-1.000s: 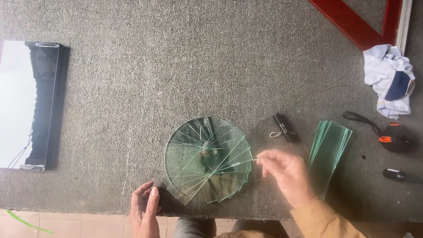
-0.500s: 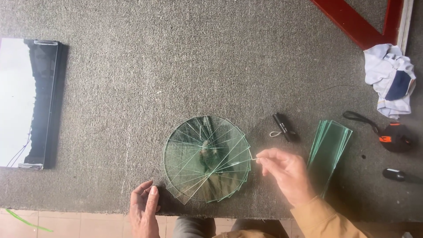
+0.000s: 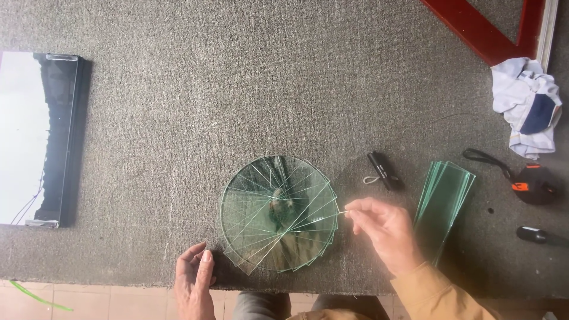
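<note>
Item: grey carpeted worktable (image 3: 237, 89), bearing at centre a round fan of overlapped green-tinted glass strips (image 3: 278, 213), its outline and spread unchanged from half a second ago, so the fanning stands paused. Right hand (image 3: 385, 231), at the fan's 3 o'clock, fingertips pinched together at the rim on what cannot be made out; left hand (image 3: 194, 278), at 7 o'clock, loosely open on the carpet, holding nothing. Stack of green glass strips (image 3: 444, 198) and small black cylindrical tool (image 3: 382, 170) lie unmoved toward 2 o'clock.
</note>
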